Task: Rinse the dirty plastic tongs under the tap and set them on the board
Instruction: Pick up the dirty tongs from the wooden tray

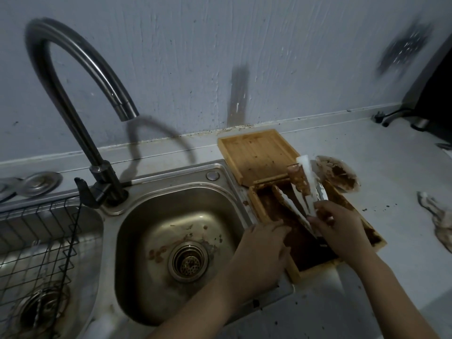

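I am gripping the dirty tongs [297, 199] with my right hand [340, 226], left hand [261, 248] lying open on the soiled tray [293, 265], rinsing at the tap [127, 113] at ten o'clock not yet begun.

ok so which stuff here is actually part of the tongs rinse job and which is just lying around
In the job:
tongs, white plastic smeared brown, gripped by the right hand
tap, not running
sink
clean wooden board
left hand

Lying about:
dirty wooden tray
wire rack
soiled wrapper
sink plug
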Action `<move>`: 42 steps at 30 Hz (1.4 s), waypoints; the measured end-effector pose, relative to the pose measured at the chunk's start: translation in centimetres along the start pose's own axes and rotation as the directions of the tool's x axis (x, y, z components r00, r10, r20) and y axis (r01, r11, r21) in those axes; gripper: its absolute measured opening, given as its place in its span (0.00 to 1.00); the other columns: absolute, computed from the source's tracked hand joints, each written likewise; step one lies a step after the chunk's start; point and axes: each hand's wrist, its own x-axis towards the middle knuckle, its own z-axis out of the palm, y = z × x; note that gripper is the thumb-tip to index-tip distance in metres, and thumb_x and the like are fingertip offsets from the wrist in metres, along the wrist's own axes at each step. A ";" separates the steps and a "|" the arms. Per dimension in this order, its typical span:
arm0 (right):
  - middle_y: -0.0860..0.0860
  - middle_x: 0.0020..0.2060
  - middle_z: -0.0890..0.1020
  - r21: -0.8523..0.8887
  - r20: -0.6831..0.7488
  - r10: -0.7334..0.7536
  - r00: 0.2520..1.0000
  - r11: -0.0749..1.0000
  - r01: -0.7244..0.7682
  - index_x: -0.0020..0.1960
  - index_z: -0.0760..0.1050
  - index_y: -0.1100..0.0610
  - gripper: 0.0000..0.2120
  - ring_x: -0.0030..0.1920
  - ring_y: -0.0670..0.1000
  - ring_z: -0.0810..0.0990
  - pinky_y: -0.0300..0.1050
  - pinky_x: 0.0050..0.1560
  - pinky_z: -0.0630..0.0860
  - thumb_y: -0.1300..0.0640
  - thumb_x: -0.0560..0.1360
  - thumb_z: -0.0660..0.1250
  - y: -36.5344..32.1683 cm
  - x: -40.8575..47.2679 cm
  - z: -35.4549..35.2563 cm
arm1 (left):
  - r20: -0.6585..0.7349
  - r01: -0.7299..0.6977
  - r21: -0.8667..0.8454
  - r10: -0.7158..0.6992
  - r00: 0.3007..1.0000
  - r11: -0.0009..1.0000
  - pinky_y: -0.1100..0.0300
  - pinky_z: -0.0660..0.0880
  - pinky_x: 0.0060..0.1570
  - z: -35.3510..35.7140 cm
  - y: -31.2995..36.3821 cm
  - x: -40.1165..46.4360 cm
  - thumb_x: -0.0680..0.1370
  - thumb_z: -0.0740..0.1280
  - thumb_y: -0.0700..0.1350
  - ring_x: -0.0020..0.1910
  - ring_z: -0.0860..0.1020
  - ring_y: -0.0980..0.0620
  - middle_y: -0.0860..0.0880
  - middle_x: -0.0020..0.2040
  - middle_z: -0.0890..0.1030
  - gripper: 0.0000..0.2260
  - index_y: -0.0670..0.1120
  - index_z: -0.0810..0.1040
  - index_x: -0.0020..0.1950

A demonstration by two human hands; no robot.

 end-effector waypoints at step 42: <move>0.60 0.54 0.70 0.068 -0.274 -0.090 0.957 0.991 0.113 0.45 0.69 0.62 0.10 0.50 0.50 0.66 0.48 0.48 0.68 0.54 0.75 0.59 -3.2 1.1 -0.6 | 0.102 0.047 0.285 -0.079 0.992 0.957 0.45 0.58 0.71 2.0 -0.4 4.9 0.79 0.58 0.53 0.74 0.62 0.44 0.46 0.75 0.65 0.30 0.52 0.48 0.77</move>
